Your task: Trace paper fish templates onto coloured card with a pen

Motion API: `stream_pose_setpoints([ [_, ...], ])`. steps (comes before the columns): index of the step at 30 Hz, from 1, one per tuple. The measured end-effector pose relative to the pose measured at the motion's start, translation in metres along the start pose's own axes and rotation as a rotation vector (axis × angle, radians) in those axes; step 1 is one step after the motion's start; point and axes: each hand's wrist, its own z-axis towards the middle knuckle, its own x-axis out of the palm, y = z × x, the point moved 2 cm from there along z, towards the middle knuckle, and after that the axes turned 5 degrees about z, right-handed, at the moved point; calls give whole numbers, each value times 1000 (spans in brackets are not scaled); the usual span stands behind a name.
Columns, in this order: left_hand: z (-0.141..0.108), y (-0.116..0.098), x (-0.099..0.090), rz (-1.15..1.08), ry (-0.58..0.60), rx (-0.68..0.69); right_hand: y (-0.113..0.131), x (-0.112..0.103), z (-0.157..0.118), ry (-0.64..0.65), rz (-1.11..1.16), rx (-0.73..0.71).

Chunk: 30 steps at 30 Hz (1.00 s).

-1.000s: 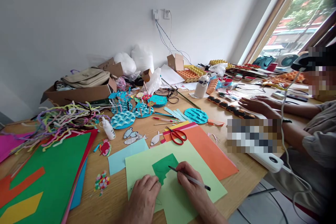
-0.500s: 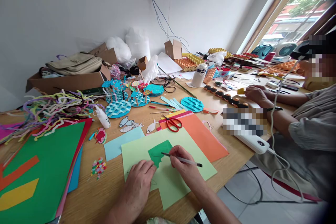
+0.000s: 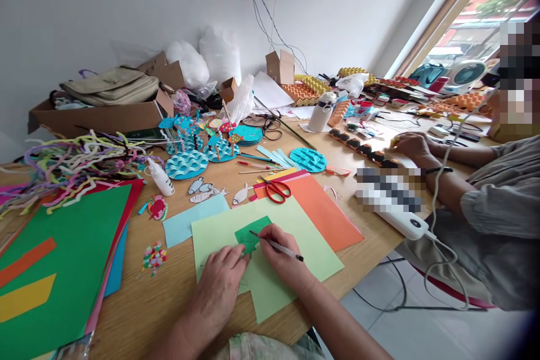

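In my right hand is a pen, its tip on a small piece of dark green paper that bears thin drawn lines. My left hand lies flat with the fingers stretched out, pressing the lower left of that piece. Under both hands spreads a pale green sheet with a cut-out lower edge. Red-handled scissors rest at its far edge, partly over an orange sheet. Paper fish cut-outs and a light blue sheet lie beyond my left hand.
To the left are stacked coloured sheets, pipe cleaners and a white glue bottle. Blue wavy discs stand farther back. At right, a power strip lies near the table edge, beside a co-worker's hands.
The pen tip has moved slightly left and up over the dark green paper, and the pen tilts more steeply. My left hand stays on the paper. The whole view has shifted a little.
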Motion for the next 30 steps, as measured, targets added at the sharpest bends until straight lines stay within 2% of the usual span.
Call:
stream_pose_setpoints([
  [11,2,-1,-1,-36,34,-6,-2,-1,1,-2,21,-10],
  [18,2,2,1,-83,-21,-1,-4,-2,2,-31,43,49],
  [30,1,2,1,-127,-82,-14,-5,-4,3,4,60,77],
])
